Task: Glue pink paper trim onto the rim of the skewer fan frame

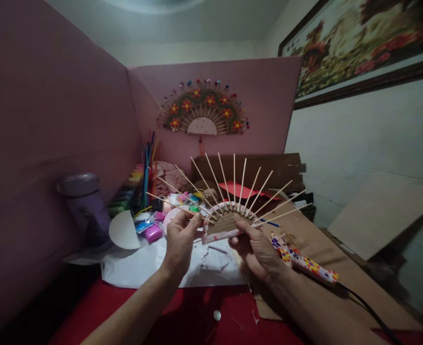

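My right hand (pixel 257 249) grips the lower right part of a cardboard half-circle (pixel 225 224), thumb on its bare brown face. Patterned pale material edges this piece. Thin wooden sticks (pixel 234 177) spread from its curved edge like the ribs of a fan, with shiny spots where they meet the cardboard. At the left end, my left hand (pixel 182 235) is closed, thumb and forefinger pinching the lowest wooden stick near its base. To the right of my right hand lies a glue gun (pixel 304 263) with a flowered cover and a black cord.
A decorated fan (pixel 200 110) hangs on the pink panel ahead. White paper (pixel 139 268) covers part of the red cloth (pixel 182 316). A purple flask (pixel 85 211), a pale half-disc (pixel 124 230) and colourful packets (pixel 153 232) stand left; flat cardboard (pixel 340 273) lies right.
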